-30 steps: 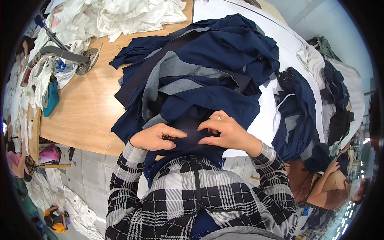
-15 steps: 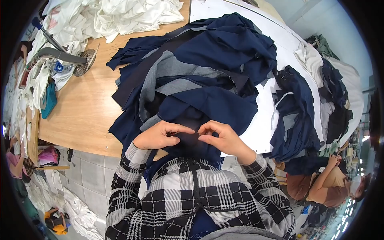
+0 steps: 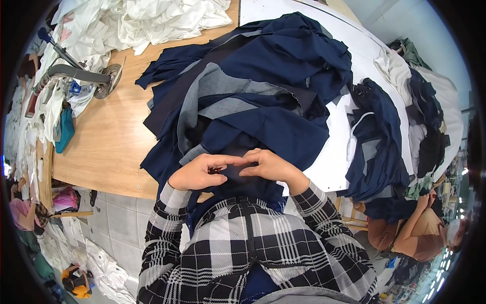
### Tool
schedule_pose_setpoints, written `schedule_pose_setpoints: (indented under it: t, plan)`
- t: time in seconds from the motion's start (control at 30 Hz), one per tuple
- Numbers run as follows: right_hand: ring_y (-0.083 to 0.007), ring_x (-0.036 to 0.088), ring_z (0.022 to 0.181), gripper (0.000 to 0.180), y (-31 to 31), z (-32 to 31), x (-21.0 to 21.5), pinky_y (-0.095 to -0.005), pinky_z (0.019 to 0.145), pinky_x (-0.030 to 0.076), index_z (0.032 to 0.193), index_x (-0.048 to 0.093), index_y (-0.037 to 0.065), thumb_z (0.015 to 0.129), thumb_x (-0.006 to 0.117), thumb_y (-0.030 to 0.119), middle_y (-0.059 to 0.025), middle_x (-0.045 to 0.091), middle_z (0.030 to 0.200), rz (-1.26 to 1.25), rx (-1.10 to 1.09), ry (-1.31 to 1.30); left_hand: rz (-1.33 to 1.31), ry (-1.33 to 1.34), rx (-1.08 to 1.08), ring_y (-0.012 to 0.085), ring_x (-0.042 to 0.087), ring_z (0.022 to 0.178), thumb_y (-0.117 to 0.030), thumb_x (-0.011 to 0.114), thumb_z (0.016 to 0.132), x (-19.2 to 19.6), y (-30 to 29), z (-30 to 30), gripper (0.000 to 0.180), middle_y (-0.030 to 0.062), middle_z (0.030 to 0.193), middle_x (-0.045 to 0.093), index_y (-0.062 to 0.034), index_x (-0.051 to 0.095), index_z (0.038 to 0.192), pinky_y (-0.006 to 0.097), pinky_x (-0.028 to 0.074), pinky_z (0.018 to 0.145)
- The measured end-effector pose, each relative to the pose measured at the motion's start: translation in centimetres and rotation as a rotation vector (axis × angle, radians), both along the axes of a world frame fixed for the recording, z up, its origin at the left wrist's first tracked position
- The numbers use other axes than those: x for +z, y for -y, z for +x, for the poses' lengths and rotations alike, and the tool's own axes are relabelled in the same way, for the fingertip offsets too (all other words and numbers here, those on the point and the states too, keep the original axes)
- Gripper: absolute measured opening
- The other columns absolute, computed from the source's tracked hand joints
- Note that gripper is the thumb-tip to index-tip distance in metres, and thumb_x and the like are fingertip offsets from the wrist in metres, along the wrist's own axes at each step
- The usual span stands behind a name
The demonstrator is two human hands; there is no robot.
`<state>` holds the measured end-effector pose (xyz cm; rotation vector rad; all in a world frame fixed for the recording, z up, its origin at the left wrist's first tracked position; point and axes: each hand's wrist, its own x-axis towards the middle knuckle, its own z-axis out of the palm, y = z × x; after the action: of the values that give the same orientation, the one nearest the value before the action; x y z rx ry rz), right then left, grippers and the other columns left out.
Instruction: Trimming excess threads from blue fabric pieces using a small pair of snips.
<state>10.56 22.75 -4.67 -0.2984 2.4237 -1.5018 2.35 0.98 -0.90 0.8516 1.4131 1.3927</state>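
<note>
Head view. At 6 o'clock of the frame, the left hand (image 3: 196, 173) and the right hand (image 3: 269, 167) meet fingertip to fingertip over a dark navy knit fabric piece (image 3: 238, 175). Both pinch a small fold of it, drawn close to the body at the near table edge, probably so the cloth can be worked at short range. A tiny reddish object sits under the left fingers; what it is cannot be told. The sleeves are black-and-white plaid.

From 12 to 1 o'clock of the hands lies the heap of navy and grey cut fabric pieces (image 3: 253, 86), loosely stacked within reach on the light wooden tabletop (image 3: 101, 142). A second navy bundle (image 3: 379, 147) rests at 3 o'clock on a white board (image 3: 334, 162). White cloth (image 3: 162, 20) is piled at 11 o'clock, well apart; a grey metal stand with a round foot (image 3: 83, 76) sits at 10 o'clock. Another person (image 3: 410, 228) sits at 4 o'clock, below table level.
</note>
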Motion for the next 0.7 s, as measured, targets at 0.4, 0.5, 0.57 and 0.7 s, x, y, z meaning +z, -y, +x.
schedule_pose_setpoints:
  t: [0.4, 0.5, 0.57, 0.7]
  plan:
    - [-0.0035, 0.051, 0.072, 0.014, 0.5, 0.2, 3.1, -0.0178, 0.066, 0.042, 0.094, 0.064, 0.000, 0.084, 0.062, 0.010, 0.0013, 0.060, 0.080, -0.532, -0.174, 0.441, -0.108, -0.201, 0.144, 0.0051, 0.033, 0.060, -0.001, 0.066, 0.071, 0.3, 2.1, 0.2, 0.055, -0.0026, 0.071, 0.041, -0.0065, 0.052, 0.125, 0.019, 0.030, 0.054]
    - [-0.0041, 0.051, 0.072, 0.013, 0.2, 1.2, 3.5, -0.0178, 0.064, 0.041, 0.094, 0.064, -0.002, 0.083, 0.063, 0.005, 0.0018, 0.058, 0.079, -0.507, -0.194, 0.360, -0.023, -0.305, 0.258, 0.0044, 0.039, 0.060, -0.006, 0.073, 0.071, -0.1, 1.8, 0.2, 0.053, 0.0017, 0.092, 0.049, -0.0064, 0.055, 0.121, 0.018, 0.035, 0.056]
    - [-0.0049, 0.052, 0.073, 0.011, 0.1, 1.7, 3.8, -0.0182, 0.065, 0.041, 0.091, 0.063, -0.004, 0.082, 0.063, 0.001, 0.0013, 0.056, 0.079, -0.507, -0.201, 0.320, 0.008, -0.265, 0.328, 0.0041, 0.042, 0.061, -0.006, 0.072, 0.072, 0.1, 1.0, 0.4, 0.049, 0.0031, 0.101, 0.049, -0.0064, 0.057, 0.118, 0.017, 0.035, 0.056]
    - [-0.0041, 0.049, 0.069, 0.013, -0.2, 2.3, 3.7, -0.0183, 0.060, 0.038, 0.092, 0.063, -0.004, 0.081, 0.064, 0.003, 0.0014, 0.054, 0.077, -0.501, -0.190, 0.266, 0.026, -0.301, 0.203, 0.0031, 0.046, 0.064, -0.006, 0.070, 0.076, 0.2, -1.1, 0.7, 0.032, 0.0006, 0.090, 0.055, -0.0026, 0.062, 0.106, 0.017, 0.036, 0.057]
